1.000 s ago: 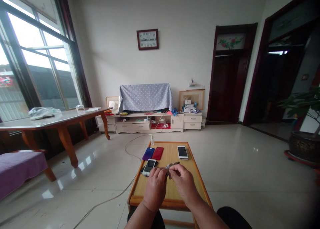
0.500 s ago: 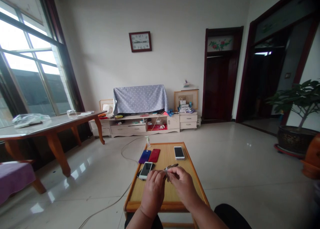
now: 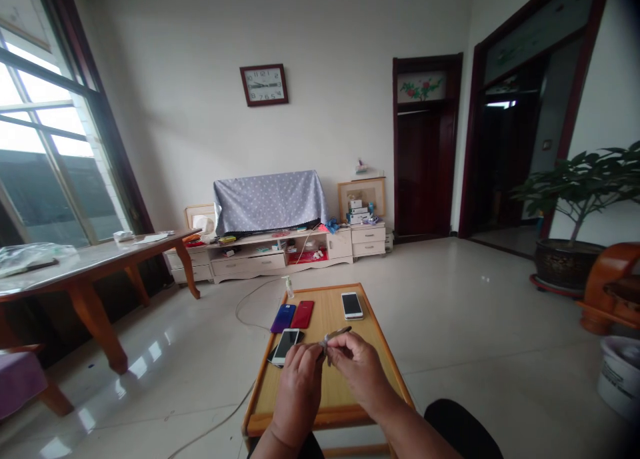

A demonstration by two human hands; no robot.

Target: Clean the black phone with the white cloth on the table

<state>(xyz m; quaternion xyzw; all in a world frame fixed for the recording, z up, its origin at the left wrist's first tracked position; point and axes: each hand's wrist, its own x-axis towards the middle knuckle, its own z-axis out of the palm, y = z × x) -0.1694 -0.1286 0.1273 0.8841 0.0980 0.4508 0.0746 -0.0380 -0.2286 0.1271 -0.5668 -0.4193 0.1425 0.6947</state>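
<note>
Both my hands are raised over the near half of a low wooden table (image 3: 325, 419), pinching a small grey metal tool (image 3: 335, 333) between their fingertips. The tool's exact kind is too small to tell. My left hand (image 3: 299, 387) is close to a white smartphone (image 3: 287, 346), which lies on a black phone (image 3: 271, 359). My right hand (image 3: 357, 369) is nearest the tool's far end. Farther up the table lie a purple phone (image 3: 283, 318), a red phone (image 3: 302, 314) and a white phone (image 3: 352, 305).
A pump bottle (image 3: 289, 287) stands beyond the table's far edge, and a white cable (image 3: 240, 312) runs across the tiled floor. A long wooden table (image 3: 90, 265) stands at the left, a potted plant (image 3: 575, 199) at the right, and a white cabinet (image 3: 280, 259) against the far wall.
The whole room has slid left in view as my head turns right. My hands have stayed together over the table, still on the metal tool.
</note>
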